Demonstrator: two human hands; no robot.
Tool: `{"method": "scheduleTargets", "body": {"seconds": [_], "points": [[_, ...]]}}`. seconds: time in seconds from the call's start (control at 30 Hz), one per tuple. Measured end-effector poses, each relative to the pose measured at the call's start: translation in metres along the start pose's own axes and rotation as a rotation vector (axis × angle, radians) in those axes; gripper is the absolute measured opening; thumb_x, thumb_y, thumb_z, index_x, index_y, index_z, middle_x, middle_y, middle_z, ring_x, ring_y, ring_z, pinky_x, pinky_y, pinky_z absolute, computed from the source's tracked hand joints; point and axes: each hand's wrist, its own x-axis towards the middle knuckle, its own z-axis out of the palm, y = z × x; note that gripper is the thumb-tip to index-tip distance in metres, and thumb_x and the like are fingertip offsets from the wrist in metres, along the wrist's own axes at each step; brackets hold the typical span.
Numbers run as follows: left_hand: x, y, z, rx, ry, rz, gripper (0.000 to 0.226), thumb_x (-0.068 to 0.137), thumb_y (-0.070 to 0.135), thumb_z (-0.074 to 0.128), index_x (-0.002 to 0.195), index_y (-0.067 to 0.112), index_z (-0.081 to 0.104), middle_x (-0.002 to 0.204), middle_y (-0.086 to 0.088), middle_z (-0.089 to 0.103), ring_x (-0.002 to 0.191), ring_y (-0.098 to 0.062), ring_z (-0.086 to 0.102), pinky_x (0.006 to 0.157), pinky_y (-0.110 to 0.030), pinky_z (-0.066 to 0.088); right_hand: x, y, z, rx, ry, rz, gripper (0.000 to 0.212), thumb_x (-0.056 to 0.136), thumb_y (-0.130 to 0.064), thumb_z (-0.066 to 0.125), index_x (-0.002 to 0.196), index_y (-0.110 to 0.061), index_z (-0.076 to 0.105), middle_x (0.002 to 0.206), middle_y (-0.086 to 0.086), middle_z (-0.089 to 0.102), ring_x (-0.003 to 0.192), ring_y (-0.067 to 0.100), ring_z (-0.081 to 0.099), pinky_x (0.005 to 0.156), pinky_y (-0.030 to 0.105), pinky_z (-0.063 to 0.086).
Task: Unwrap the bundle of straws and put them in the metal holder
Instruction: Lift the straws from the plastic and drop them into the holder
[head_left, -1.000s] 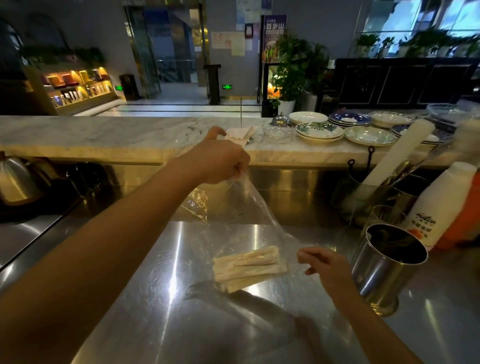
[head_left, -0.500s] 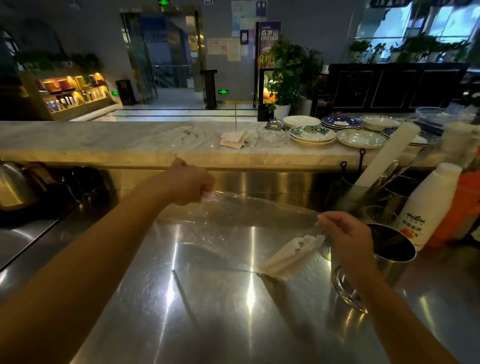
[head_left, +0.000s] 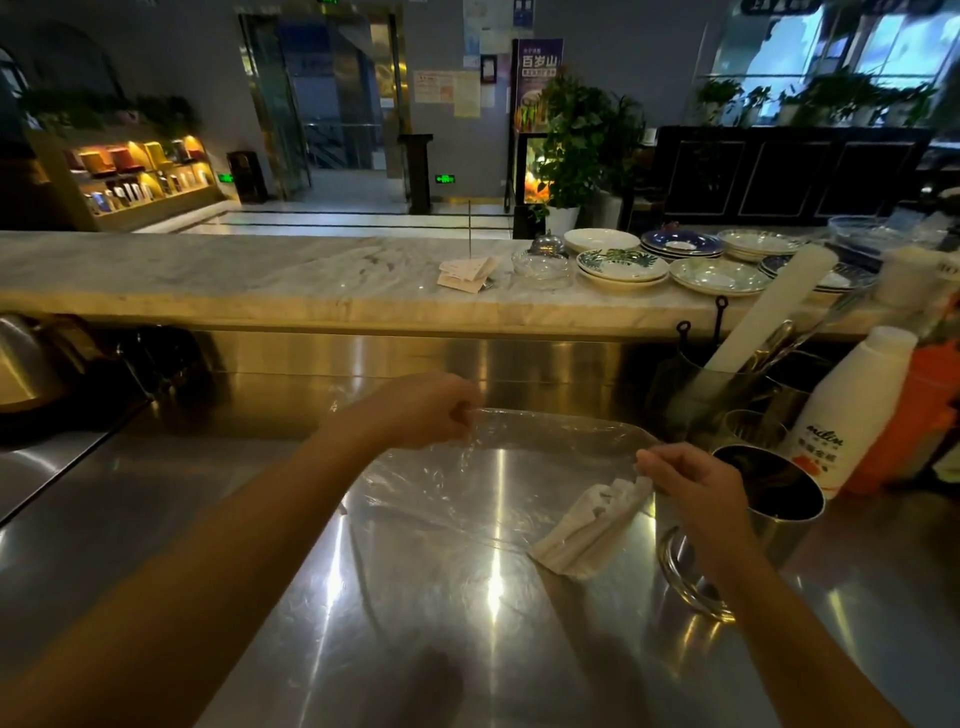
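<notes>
Over a stainless steel counter (head_left: 260, 519), the left hand (head_left: 415, 410) is curled closed, its fingertips pinching one end of a clear plastic wrap (head_left: 467, 478) that stretches across to the right hand (head_left: 691, 488). The right hand's fingers are closed on the other end of the wrap, at the upper end of the bundle of paper-wrapped straws (head_left: 592, 525). The bundle hangs tilted, its upper end at the right fingers and its lower end pointing down and left toward the counter; whether that lower end touches the steel cannot be told. The sheet sags loosely between the two hands and drapes down over the counter surface. Just to the right of the right hand stands the metal holder (head_left: 779, 514), a steel cylinder with a dark open mouth, upright and tipped slightly in this wide view; the wrist crosses in front of its left side. Behind it a white bottle (head_left: 852, 405) with printed lettering stands near an orange container (head_left: 914, 415). Farther back, stacked plates (head_left: 623, 267) sit on the marble ledge (head_left: 260, 275).
</notes>
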Motion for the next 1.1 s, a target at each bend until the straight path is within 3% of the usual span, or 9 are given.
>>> {"method": "scheduleTargets", "body": {"seconds": [0.1,0.23,0.3,0.43,0.53,0.63,0.7,0.9,1.1], "points": [[-0.003,-0.005,-0.007,-0.051,0.052,-0.009,0.009,0.081,0.010,0.062,0.078,0.016,0.056,0.085,-0.004,0.061,0.079,-0.019,0.057,0.068,-0.029,0.045,0.001,-0.011,-0.006,0.023,0.060,-0.025,0.010,0.085,-0.014,0.058,0.081,-0.017,0.066,0.081,0.006,0.066,0.080,0.023,0.064,0.072,0.036,0.054],[-0.006,-0.015,-0.010,-0.192,0.069,-0.048,0.013,0.078,0.005,0.065,0.077,0.016,0.057,0.079,0.003,0.059,0.078,-0.017,0.058,0.064,-0.023,0.045,0.006,-0.033,0.000,0.080,0.151,-0.170,0.010,0.085,-0.020,0.057,0.080,-0.024,0.064,0.076,-0.008,0.064,0.070,0.001,0.061,0.065,0.024,0.051],[-0.008,-0.018,-0.001,-0.109,0.012,-0.085,0.014,0.078,0.006,0.064,0.078,0.017,0.056,0.079,0.003,0.057,0.078,-0.018,0.056,0.061,-0.024,0.043,0.008,-0.036,0.009,0.016,0.074,-0.143,0.009,0.085,-0.018,0.057,0.081,-0.021,0.064,0.077,-0.004,0.064,0.070,0.005,0.061,0.064,0.021,0.050],[-0.011,-0.024,0.025,-0.078,-0.151,-0.135,0.014,0.081,0.014,0.064,0.094,0.014,0.060,0.095,-0.007,0.063,0.084,-0.020,0.057,0.069,-0.029,0.046,0.005,-0.027,0.020,-0.079,-0.047,-0.036,0.008,0.086,-0.011,0.057,0.082,-0.011,0.065,0.081,0.012,0.064,0.078,0.023,0.060,0.070,0.031,0.049],[-0.016,-0.026,0.029,-0.157,-0.095,-0.117,0.006,0.084,0.018,0.061,0.085,0.024,0.060,0.085,0.003,0.061,0.078,-0.012,0.056,0.061,-0.019,0.041,0.004,-0.028,0.013,-0.015,0.084,-0.084,0.011,0.085,-0.013,0.057,0.079,-0.020,0.064,0.077,0.001,0.065,0.076,0.015,0.061,0.070,0.029,0.050],[-0.019,-0.026,0.020,-0.178,0.004,-0.099,0.026,0.083,0.016,0.063,0.068,0.033,0.050,0.077,0.007,0.058,0.075,-0.012,0.056,0.063,-0.026,0.045,0.006,-0.031,0.008,0.004,0.139,-0.127,0.012,0.085,-0.015,0.057,0.079,-0.022,0.064,0.075,-0.003,0.064,0.072,0.005,0.060,0.071,0.029,0.051],[-0.019,-0.025,0.014,-0.180,0.064,-0.097,0.020,0.082,0.015,0.063,0.070,0.027,0.054,0.083,0.000,0.064,0.079,-0.018,0.059,0.070,-0.035,0.048,0.008,-0.030,0.006,-0.003,0.163,-0.137,0.013,0.086,-0.015,0.057,0.079,-0.022,0.064,0.074,-0.004,0.063,0.069,-0.001,0.058,0.070,0.024,0.048],[-0.020,-0.016,-0.004,-0.126,0.177,-0.017,0.005,0.084,0.013,0.060,0.086,0.010,0.062,0.083,0.002,0.060,0.077,-0.016,0.057,0.068,-0.030,0.046,0.012,-0.023,0.002,0.023,0.197,-0.114,0.009,0.087,-0.014,0.056,0.089,-0.011,0.064,0.077,-0.003,0.062,0.073,0.005,0.057,0.067,0.019,0.043],[-0.018,-0.011,-0.007,-0.078,0.119,0.000,0.005,0.084,0.018,0.059,0.082,0.023,0.057,0.077,0.009,0.055,0.074,-0.012,0.054,0.060,-0.020,0.040,0.011,-0.017,0.000,0.026,0.177,-0.082,0.011,0.087,-0.013,0.056,0.081,-0.019,0.063,0.077,0.000,0.062,0.076,0.012,0.058,0.069,0.023,0.045]]}}
